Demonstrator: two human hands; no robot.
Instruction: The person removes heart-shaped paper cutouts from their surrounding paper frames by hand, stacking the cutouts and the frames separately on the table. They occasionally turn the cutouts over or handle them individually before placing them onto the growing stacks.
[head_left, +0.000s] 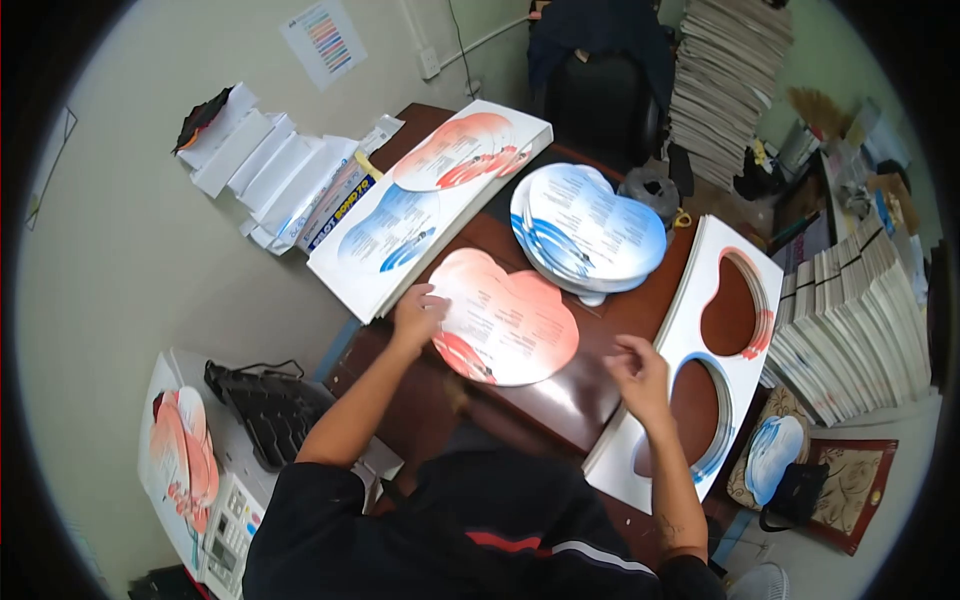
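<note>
Before me on the brown desk lie pink die-cut printed sheets (508,325), wavy-edged and apparently stacked. My left hand (420,316) is at their left edge, its fingers bent and slightly apart against the side. To their right, my right hand (638,376) hovers away from the edge with loosely curled, parted fingers and nothing in them. Just beyond is a stack of blue die-cut sheets (590,225). At the left, a stack of white printed sheets (375,265) carries uncut pink and blue shapes. Right of me lies a stack of cut-out white frames (700,345) with rounded holes.
A printer (225,540) with pink sheets on top stands at lower left. White paper reams (290,180) are by the wall. A black chair (600,105) is behind the desk (560,400). Tall paper stacks (725,90) rise at the back and right.
</note>
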